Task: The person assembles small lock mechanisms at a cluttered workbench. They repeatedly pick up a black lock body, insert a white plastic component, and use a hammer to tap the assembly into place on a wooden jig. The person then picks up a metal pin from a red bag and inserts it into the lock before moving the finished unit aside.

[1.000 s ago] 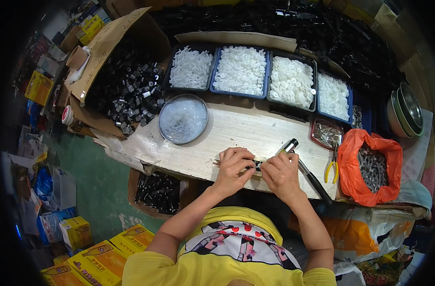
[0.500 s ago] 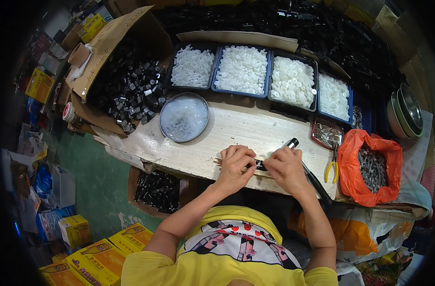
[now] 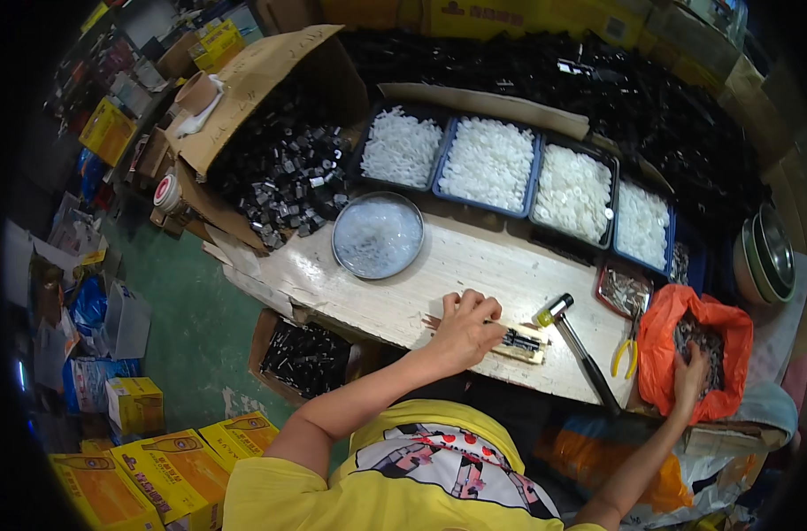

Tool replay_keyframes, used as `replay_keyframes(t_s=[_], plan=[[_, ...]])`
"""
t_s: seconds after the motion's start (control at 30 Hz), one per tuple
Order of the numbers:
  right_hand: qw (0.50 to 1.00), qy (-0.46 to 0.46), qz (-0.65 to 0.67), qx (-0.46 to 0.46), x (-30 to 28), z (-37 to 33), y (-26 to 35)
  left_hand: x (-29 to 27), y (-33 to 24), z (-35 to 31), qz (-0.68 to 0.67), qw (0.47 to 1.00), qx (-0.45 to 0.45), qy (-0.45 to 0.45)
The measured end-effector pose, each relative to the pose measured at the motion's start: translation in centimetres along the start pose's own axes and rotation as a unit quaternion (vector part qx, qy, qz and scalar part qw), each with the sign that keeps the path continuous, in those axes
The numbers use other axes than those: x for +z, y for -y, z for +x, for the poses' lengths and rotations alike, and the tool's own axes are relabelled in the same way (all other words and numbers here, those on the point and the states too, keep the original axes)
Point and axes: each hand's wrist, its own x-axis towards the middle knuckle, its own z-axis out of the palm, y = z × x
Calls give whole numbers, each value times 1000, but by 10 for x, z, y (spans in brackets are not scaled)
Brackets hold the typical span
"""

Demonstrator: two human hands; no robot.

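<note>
Bent over the left end of a small pale wooden jig [image 3: 534, 356], my left hand [image 3: 467, 334] has its fingers curled in. Whatever is under the fingertips is hidden. A narrow black and silvery part [image 3: 517, 339] lies in the jig beside those fingers. My right hand [image 3: 689, 379] reaches into an orange-red plastic bag [image 3: 658, 329] at the right, its fingers stretched out and slightly apart among small grey metal pieces [image 3: 711, 347]. Between the hands, a mallet [image 3: 586, 358] with a black and yellow head rests on the table [image 3: 461, 257].
Yellow-handled pliers [image 3: 624, 358] and a dish of small metal pins [image 3: 623, 290] are near the bag. A round tray [image 3: 379, 235] stands left. Behind are bins of white plastic parts [image 3: 489, 164], a carton of black parts [image 3: 288, 181] and stacked bowls [image 3: 766, 252].
My right hand has left the jig and moved right into the orange-red bag. The mallet now lies on the table with its head uncovered. My left hand stays at the jig. The view has shifted.
</note>
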Motion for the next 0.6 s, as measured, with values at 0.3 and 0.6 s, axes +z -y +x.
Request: replay_keyframes(t_s=[0.3, 0.6], plan=[[993, 12, 111, -32, 9, 5, -2, -12, 71, 26, 65, 980, -5, -188], [998, -62, 20, 7, 20, 8, 2, -93, 171, 141, 188, 909, -334, -166]])
